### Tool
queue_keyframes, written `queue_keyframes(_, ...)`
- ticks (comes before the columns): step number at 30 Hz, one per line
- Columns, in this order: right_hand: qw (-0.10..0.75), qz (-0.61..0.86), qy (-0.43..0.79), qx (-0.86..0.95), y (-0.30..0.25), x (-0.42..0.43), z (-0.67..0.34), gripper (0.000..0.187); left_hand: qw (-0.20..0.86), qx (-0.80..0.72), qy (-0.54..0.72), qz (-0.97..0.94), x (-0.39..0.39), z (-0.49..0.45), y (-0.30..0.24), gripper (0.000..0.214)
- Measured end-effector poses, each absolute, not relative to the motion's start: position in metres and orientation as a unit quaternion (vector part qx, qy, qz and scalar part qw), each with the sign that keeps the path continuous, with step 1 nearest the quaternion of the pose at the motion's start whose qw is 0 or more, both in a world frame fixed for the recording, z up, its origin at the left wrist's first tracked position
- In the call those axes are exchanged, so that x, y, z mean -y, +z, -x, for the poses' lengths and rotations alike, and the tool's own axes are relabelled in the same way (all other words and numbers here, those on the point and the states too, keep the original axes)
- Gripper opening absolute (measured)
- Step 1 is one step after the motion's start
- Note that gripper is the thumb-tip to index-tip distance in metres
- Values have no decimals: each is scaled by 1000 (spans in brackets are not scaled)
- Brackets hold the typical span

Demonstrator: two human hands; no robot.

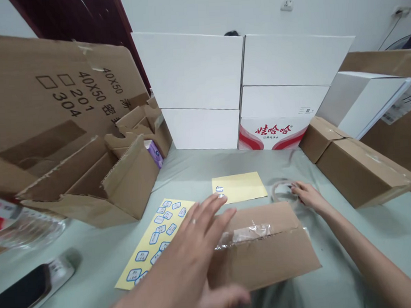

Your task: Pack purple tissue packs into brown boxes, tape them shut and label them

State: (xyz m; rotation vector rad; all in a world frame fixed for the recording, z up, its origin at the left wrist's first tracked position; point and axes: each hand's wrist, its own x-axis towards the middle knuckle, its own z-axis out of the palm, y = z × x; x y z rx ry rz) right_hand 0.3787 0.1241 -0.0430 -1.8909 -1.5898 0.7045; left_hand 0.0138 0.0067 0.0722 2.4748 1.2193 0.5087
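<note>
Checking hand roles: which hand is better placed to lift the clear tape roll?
Right, likely. The right hand touches the tape roll; the left hand is spread open over the taped cardboard box.

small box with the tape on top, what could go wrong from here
The tape strip on the seam of the small box looks wrinkled, so the flaps may not stay shut. The left hand spreads over the box edge and the sticker sheet beside it; a slip could crease the sheet.
</note>
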Motion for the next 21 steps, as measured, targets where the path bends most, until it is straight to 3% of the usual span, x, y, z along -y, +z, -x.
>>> queue_keyframes(3,215,723,230,615,-59,-120,-389,21,147,-452,118,-872,12,4,47,119)
queue_keyframes(5,191,740,183,619,-60,-116,-389,19,167,-481,89,-856,11,8,38,118)
queue_keyframes(10,191,739,96,639,-41,-113,-370,39,243,-477,49,-843,-6,17,43,112)
queue_keyframes(14,210,647,162,715,-21,-116,-333,38,279,-436,49,-854,-11,22,49,114)
queue_keyframes(19,240,580,255,736,-1,-110,-297,47,332,-440,88,-829,-4,38,41,133)
queue_keyframes(21,252,579,269,727,9,-101,-297,48,362,-444,140,-808,-3,53,34,114)
